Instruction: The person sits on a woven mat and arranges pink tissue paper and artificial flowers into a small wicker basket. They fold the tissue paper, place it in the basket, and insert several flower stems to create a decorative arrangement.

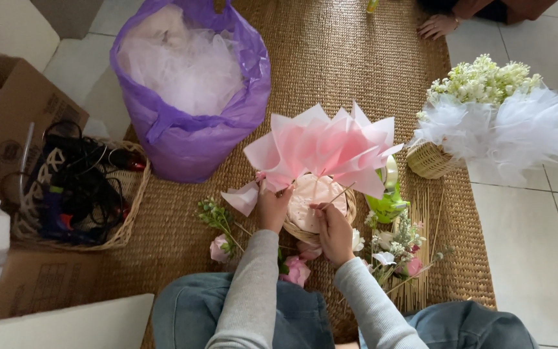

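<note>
A small wicker basket (351, 208) sits on a woven mat (330, 58) just beyond my knees, filled with a pale pink foam block (306, 194). Folded pink paper pieces (330, 145) fan up from its far rim. My left hand (272, 207) holds a pink paper fold at the basket's left edge. My right hand (332, 232) pinches a thin wooden stick (340, 194) that points into the foam. Grey sleeves cover both my arms.
A purple bag of white tulle (188, 84) stands at the back left. A wicker tray of black cables (75, 194) sits left on cardboard. A finished basket with white tulle and white flowers (492, 123) is right. Loose artificial flowers (395, 252), sticks and another person's hand (439, 26) lie around.
</note>
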